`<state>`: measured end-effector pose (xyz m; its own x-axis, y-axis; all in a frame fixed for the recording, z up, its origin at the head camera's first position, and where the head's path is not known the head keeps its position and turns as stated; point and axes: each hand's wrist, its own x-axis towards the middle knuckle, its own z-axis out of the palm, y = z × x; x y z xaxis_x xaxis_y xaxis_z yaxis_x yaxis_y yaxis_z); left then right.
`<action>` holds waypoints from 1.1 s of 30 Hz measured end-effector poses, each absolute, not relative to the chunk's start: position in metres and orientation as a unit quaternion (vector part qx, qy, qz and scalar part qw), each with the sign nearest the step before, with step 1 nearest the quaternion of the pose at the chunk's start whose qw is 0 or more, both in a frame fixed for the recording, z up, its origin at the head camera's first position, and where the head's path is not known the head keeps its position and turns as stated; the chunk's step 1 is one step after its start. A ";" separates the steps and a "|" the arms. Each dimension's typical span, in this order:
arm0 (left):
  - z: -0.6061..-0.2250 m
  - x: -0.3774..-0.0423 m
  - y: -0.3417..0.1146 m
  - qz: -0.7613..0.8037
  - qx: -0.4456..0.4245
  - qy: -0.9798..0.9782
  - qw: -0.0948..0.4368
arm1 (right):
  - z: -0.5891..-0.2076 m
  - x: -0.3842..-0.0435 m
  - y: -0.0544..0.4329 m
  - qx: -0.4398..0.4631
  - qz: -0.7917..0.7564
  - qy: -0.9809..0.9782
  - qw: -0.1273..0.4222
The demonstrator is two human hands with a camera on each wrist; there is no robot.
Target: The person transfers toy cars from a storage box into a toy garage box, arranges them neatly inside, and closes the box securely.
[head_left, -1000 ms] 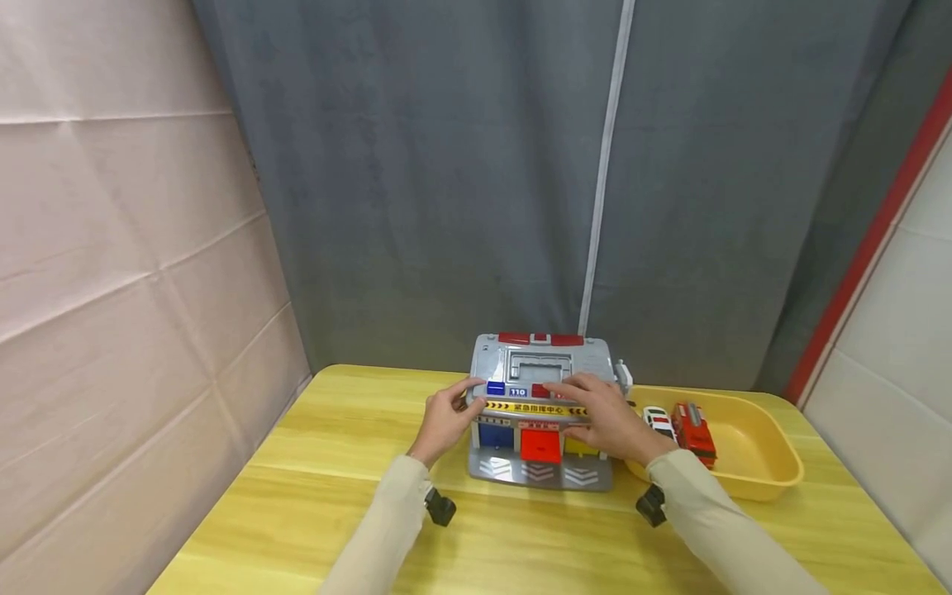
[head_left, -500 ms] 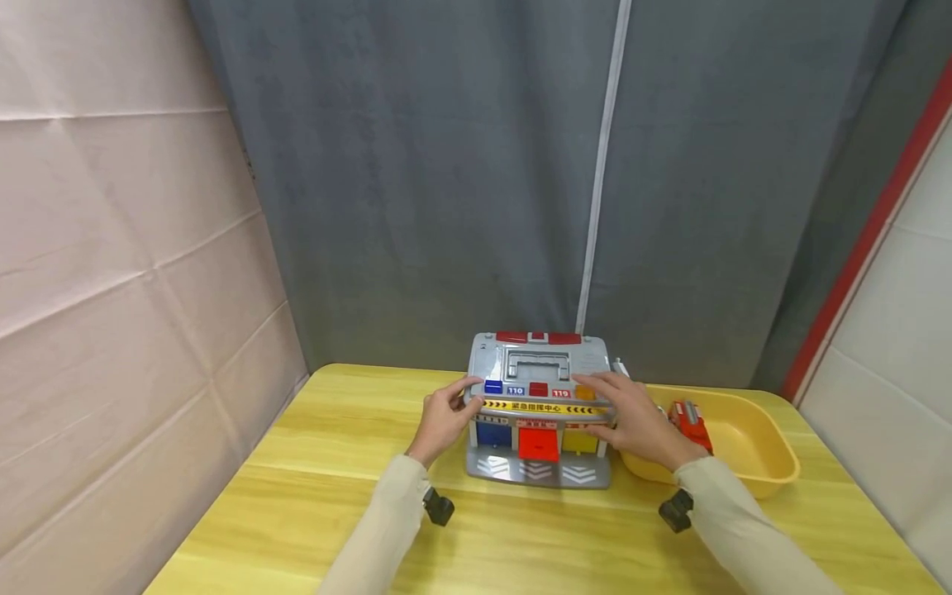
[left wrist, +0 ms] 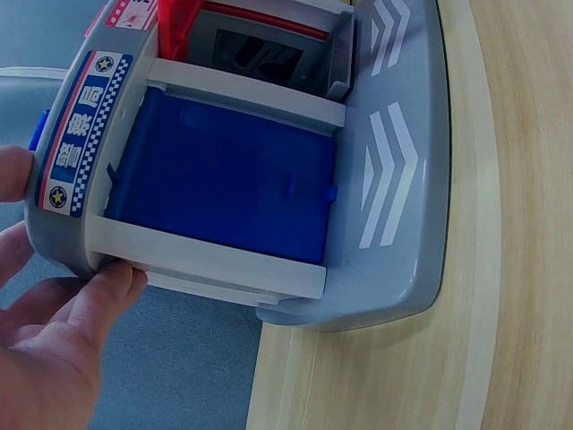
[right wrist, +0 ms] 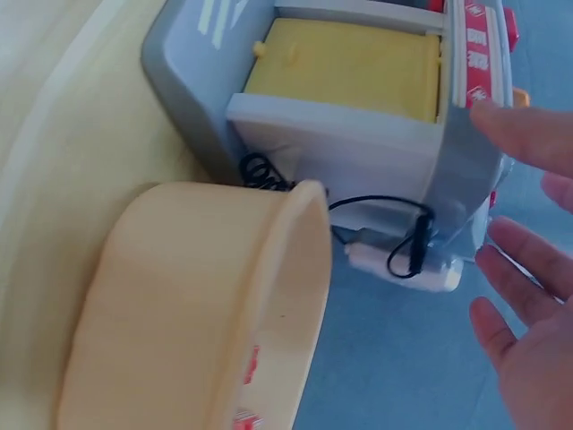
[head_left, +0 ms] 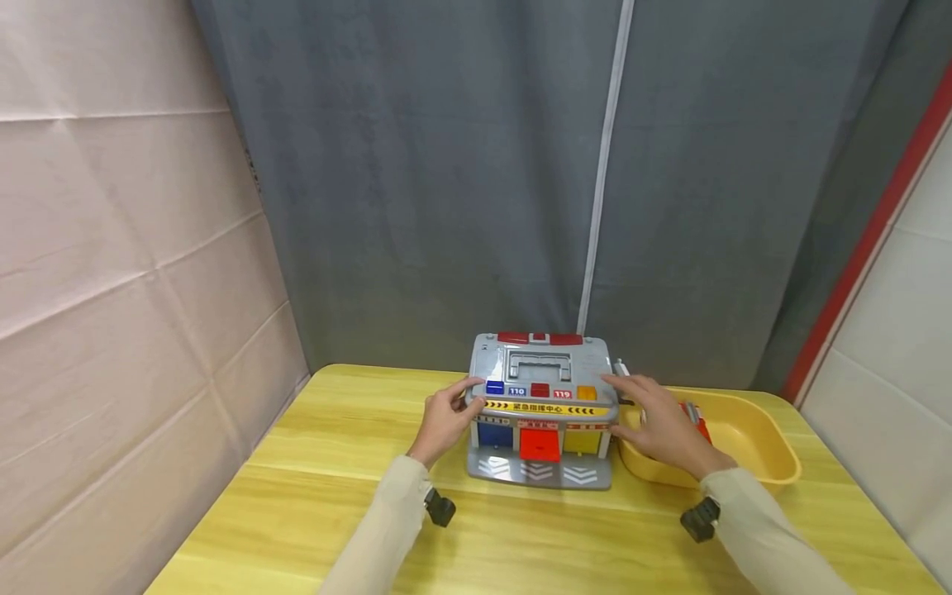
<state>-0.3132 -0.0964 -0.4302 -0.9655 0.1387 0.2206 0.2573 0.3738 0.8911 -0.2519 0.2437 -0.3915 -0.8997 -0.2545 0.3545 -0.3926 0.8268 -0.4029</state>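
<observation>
On the yellow table the left hand pinches the toy station's left corner, the right hand spread open beside it; rigid, light plastic, likely best gripped by its top handle.

The right hand covers most of the red toy truck in the yellow tub beside the toy station, so only a sliver shows. The print on the station's yellow banner is too small to read. The left wrist view cuts off the left hand at the picture's edge.
</observation>
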 end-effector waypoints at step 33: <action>-0.432 -0.313 -0.095 -0.546 -0.124 -0.826 0.067 | -0.438 -0.261 0.323 0.038 0.213 -0.967 0.133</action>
<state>-0.3134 -0.0949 -0.4322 -0.9603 0.1308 0.2464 0.2779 0.3724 0.8855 -0.2612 0.3234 -0.4379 -0.9617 -0.0171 0.2736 -0.1305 0.9062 -0.4022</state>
